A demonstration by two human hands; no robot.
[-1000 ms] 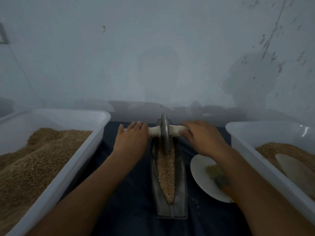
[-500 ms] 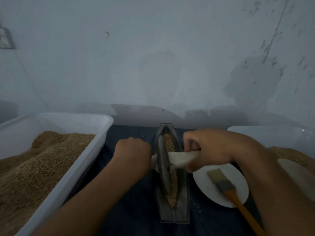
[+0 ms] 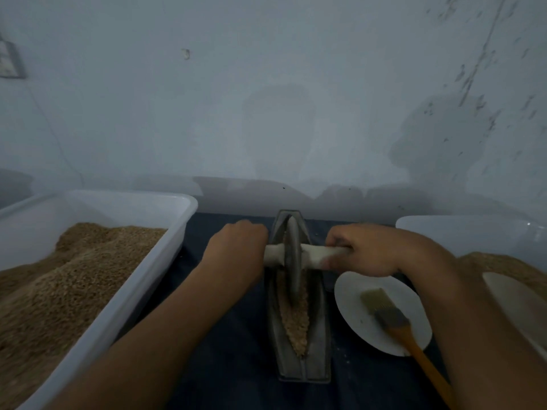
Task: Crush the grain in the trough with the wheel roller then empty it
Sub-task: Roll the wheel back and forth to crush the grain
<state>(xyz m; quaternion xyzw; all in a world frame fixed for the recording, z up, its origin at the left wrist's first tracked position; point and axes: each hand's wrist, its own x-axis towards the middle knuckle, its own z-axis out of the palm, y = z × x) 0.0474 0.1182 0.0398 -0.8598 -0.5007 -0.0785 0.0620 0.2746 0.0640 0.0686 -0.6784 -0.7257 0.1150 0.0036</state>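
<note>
Steel-grey wheel roller (image 3: 293, 261) at frame centre: we grip its pale axle, left hand (image 3: 236, 250) and right hand (image 3: 364, 250), pressing evenly along the narrow metal trough (image 3: 318, 335).

Trough (image 3: 316, 344): you have dull grey metal, matt and scuffed.
Wheel roller (image 3: 293, 261): dark matt metal disc; its pale grip looks like smooth wood, though the dim light leaves you unsure.
Grain (image 3: 296, 321): coarse, dry, tan.
Bins (image 3: 142, 279): smooth, faintly glossy white plastic.
Bench (image 3: 236, 365): dark matt cloth.
Brush (image 3: 408, 335): glossy orange handle, pale bristles.
</note>
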